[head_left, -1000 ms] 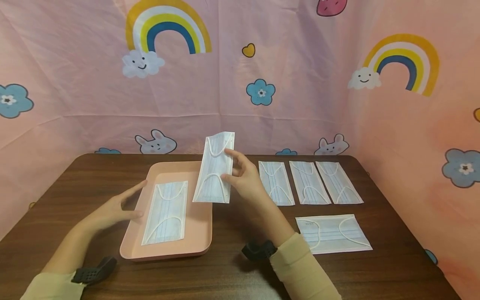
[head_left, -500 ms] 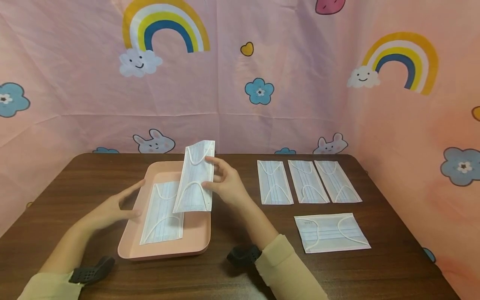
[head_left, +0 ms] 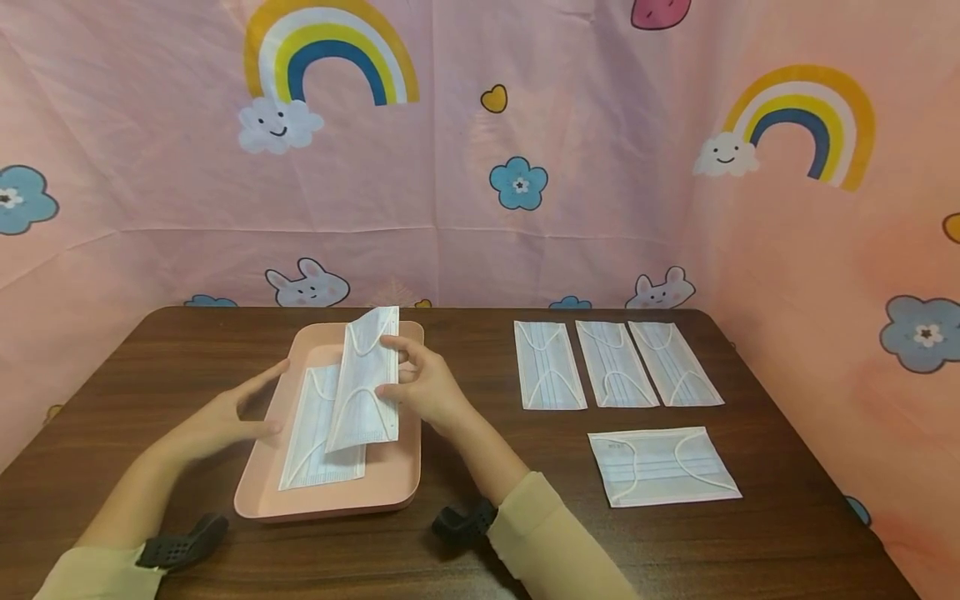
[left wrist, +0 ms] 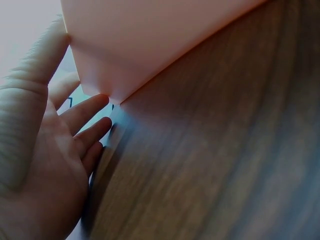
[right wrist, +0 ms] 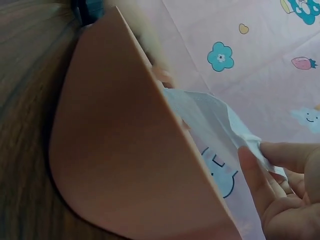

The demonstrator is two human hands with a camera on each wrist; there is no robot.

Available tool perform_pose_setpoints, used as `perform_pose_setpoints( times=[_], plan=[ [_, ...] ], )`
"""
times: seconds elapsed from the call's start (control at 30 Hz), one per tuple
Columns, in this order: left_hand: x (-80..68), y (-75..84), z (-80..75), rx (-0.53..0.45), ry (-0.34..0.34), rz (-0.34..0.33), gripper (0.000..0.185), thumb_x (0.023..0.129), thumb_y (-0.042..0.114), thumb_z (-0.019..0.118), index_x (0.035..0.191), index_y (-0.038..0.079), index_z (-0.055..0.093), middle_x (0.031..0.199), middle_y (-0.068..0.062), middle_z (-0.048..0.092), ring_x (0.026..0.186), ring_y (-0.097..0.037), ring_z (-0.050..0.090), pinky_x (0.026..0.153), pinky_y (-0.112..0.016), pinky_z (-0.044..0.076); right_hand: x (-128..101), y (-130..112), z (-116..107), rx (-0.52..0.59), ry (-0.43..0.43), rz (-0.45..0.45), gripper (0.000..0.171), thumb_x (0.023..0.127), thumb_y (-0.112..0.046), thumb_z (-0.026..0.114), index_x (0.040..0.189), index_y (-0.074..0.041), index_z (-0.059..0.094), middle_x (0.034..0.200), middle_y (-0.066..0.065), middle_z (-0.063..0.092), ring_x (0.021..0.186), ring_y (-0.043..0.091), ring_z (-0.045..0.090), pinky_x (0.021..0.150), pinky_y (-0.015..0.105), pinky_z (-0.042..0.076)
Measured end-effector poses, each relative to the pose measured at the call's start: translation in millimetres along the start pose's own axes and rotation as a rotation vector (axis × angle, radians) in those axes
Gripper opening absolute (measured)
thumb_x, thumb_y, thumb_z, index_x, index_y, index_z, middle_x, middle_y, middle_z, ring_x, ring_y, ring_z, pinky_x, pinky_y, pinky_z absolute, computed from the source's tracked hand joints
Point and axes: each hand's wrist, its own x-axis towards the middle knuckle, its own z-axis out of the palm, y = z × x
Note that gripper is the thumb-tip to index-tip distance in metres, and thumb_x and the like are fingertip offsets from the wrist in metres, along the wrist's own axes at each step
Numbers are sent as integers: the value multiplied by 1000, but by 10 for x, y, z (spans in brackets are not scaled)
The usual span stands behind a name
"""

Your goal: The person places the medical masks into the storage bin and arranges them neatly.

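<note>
My right hand (head_left: 429, 385) pinches a white and pale blue face mask (head_left: 366, 379) by its right edge, holding it tilted above the pink tray (head_left: 397, 493). In the right wrist view the held mask (right wrist: 210, 112) bends between thumb and fingers, just over the tray's wall (right wrist: 110, 140). A second mask (head_left: 303, 454) lies flat in the tray, partly covered by the held one. At the tray's left side, my left hand (head_left: 213, 427) touches the rim with thumb and fingers spread. The left wrist view shows that hand (left wrist: 55, 145) with loosely extended fingers against the tray's outer wall (left wrist: 130, 45).
To the right on the dark wooden table (head_left: 480, 550), three masks stand in a row: one (head_left: 550, 367), another (head_left: 617, 364) and a third (head_left: 675, 364). Nearer the front, a further mask (head_left: 664, 467) lies sideways. A pink patterned cloth (head_left: 585, 167) hangs behind the table.
My right hand has carried the held mask left and down, from the tray's right edge to over the mask lying inside. My left hand has stayed at the tray's left rim.
</note>
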Motion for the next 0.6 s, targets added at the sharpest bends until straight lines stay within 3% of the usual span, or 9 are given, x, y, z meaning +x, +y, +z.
perform_pose_setpoints(
  times=[0.6],
  plan=[
    [1, -10, 14, 10, 6, 14, 93, 79, 19, 75, 154, 18, 20, 152, -28, 19, 132, -59, 13, 91, -78, 18, 47, 144, 334, -11, -10, 85, 68, 74, 21, 68, 134, -7, 53, 100, 5, 52, 84, 16, 67, 65, 32, 57]
  ],
)
